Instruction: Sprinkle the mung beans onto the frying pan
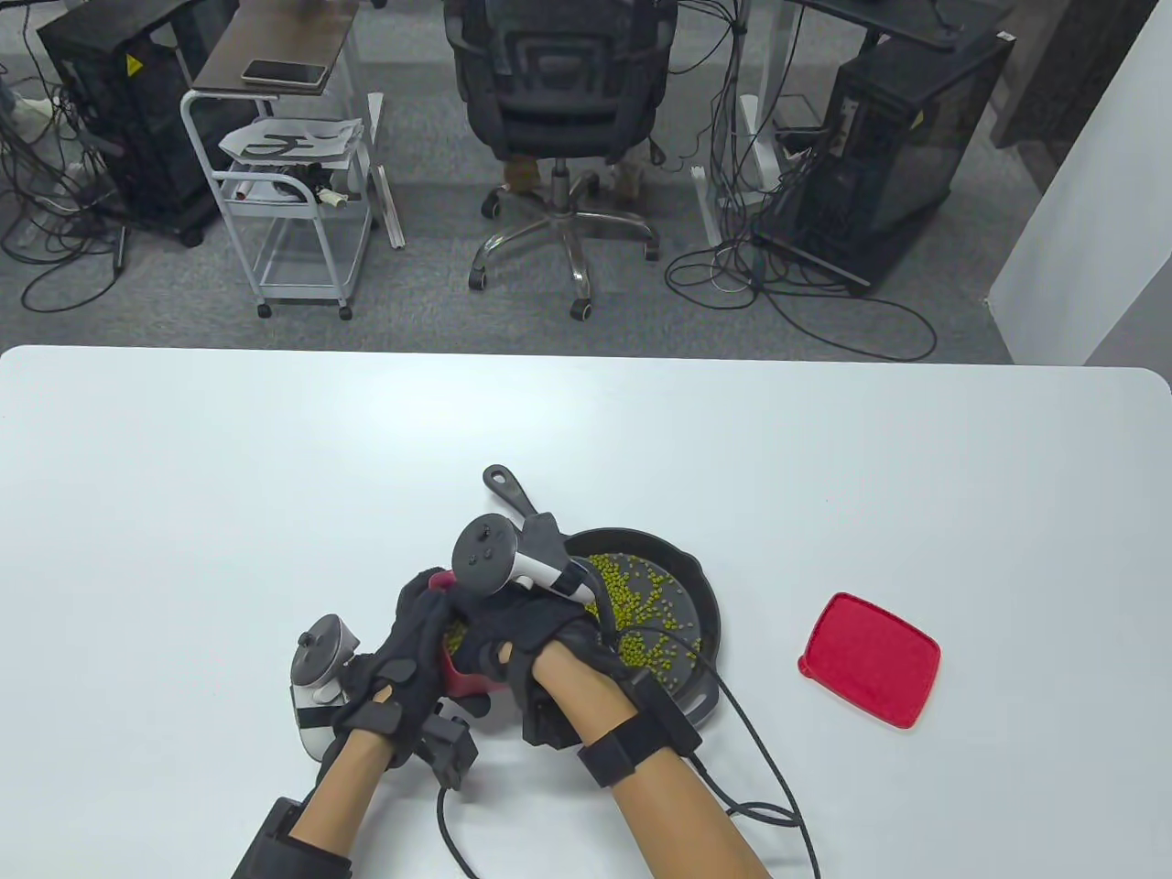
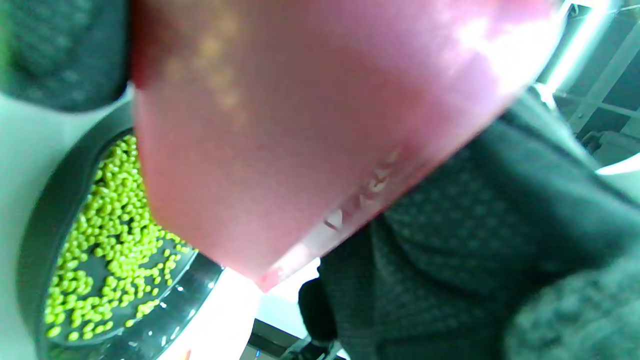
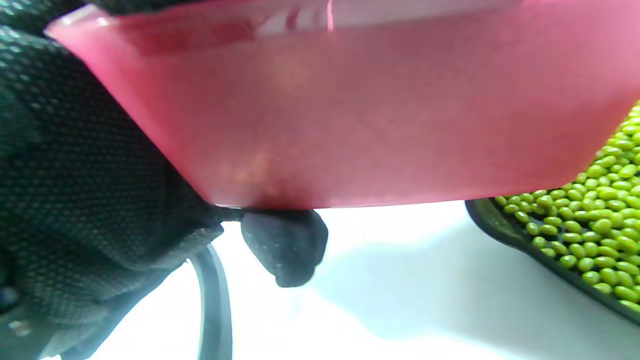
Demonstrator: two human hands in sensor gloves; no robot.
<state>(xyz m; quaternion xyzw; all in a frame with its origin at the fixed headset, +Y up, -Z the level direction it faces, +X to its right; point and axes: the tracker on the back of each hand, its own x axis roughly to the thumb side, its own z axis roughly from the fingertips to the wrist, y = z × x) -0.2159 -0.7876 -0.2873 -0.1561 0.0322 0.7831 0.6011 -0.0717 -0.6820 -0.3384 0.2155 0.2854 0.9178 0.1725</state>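
Observation:
A black frying pan (image 1: 705, 604) sits on the white table, its handle pointing up-left, with green mung beans (image 1: 641, 613) scattered inside. A red translucent container (image 1: 462, 673) with beans in it is held just left of the pan. My left hand (image 1: 403, 659) grips its left side. My right hand (image 1: 517, 627) reaches over and into its top. The left wrist view shows the container's wall (image 2: 300, 125) close up, with the pan and beans (image 2: 110, 235) below. The right wrist view shows the container (image 3: 350, 120) and the beans in the pan (image 3: 595, 215).
A red lid (image 1: 870, 659) lies on the table right of the pan. Glove cables (image 1: 760, 760) trail over the table near the front edge. An office chair (image 1: 558, 110) and a cart (image 1: 293, 183) stand beyond the far edge.

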